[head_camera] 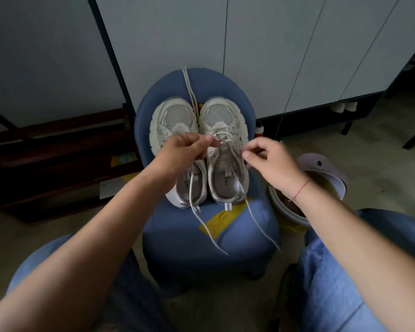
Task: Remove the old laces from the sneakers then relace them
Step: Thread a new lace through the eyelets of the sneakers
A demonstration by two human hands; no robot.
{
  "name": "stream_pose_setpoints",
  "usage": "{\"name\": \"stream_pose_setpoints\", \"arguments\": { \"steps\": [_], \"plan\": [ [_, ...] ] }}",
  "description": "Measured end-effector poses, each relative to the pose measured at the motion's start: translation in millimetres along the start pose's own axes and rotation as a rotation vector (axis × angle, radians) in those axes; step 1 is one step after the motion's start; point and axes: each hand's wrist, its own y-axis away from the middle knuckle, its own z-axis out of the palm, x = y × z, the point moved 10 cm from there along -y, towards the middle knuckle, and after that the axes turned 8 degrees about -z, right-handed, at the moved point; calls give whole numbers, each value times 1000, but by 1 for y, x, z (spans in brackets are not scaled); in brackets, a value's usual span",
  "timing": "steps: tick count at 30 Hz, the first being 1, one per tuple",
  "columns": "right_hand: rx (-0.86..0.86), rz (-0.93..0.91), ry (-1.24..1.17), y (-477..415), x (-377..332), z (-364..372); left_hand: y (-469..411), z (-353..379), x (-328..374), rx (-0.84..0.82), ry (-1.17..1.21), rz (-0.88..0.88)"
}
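The left hand (185, 149) pinches one strand of the lace (225, 134) and the right hand (271, 161) pinches the other. Both strands rise from the right sneaker (219, 115), and their ends dangle toward 6 o'clock over the chair (177, 236). The left hand partly hides the left sneaker (175, 116) at 9 o'clock. A loose lace (188, 87) runs off toward 12. A bin (283, 212) sits at 3, behind the right wrist.

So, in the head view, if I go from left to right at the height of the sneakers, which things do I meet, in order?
dark wooden shelf → sneaker without a lace → sneaker with a lace → white bucket
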Motion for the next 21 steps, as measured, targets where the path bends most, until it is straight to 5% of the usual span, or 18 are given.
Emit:
{"name": "stream_pose_setpoints", "arguments": {
  "steps": [4, 8, 15, 21],
  "plan": [
    [-103, 229, -612, 5, -17, 37, 6, 20, 6, -110, -143, 66],
    [-155, 372, -860, 9, -13, 58, 5, 22, 6, -145, -189, 88],
    [174, 521, -1232, -16, 16, 29, -2, 8, -7, -131, -85, -8],
    [-149, 344, -931, -4, -16, 59, -8, 12, -14, -102, -95, -29]
  ]
}}
